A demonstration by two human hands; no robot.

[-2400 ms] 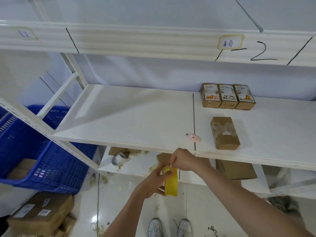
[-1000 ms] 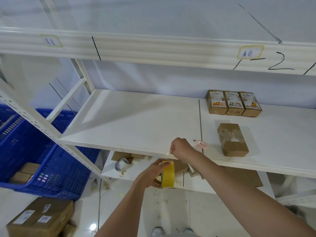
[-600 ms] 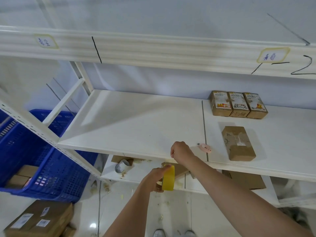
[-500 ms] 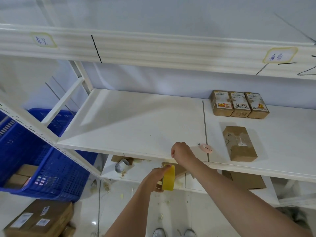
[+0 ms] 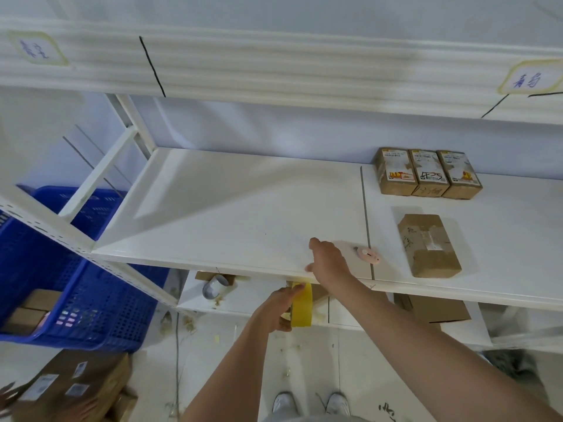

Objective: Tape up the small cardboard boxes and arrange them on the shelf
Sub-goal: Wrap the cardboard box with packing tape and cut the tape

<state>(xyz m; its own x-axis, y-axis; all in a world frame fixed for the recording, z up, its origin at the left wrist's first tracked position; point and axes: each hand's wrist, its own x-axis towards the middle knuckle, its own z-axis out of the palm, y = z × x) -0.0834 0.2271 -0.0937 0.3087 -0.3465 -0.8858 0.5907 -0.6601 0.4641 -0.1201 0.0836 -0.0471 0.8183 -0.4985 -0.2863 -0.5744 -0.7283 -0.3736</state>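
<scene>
My left hand [image 5: 272, 309] grips a yellow tape roll [image 5: 302, 306] just below the front edge of the white shelf [image 5: 243, 208]. My right hand [image 5: 327, 260] sits at that edge with curled fingers, pinching the tape end; a short strip runs from it down to the roll. A brown cardboard box [image 5: 429, 245] lies flat on the shelf to the right of my right hand. Three labelled small boxes [image 5: 428, 175] stand side by side at the back right. A small pink cutter [image 5: 368, 254] lies between my right hand and the lone box.
A blue plastic crate [image 5: 76, 284] holding small boxes stands at the left. Large cardboard boxes [image 5: 70, 388] lie on the floor below it. The lower shelf carries a grey tape roll [image 5: 214, 286], flat cardboard [image 5: 432, 309] and scraps.
My right hand rose from beside the roll to the shelf's front edge, drawing tape out. The left hand stayed below with the roll. The view shifted left.
</scene>
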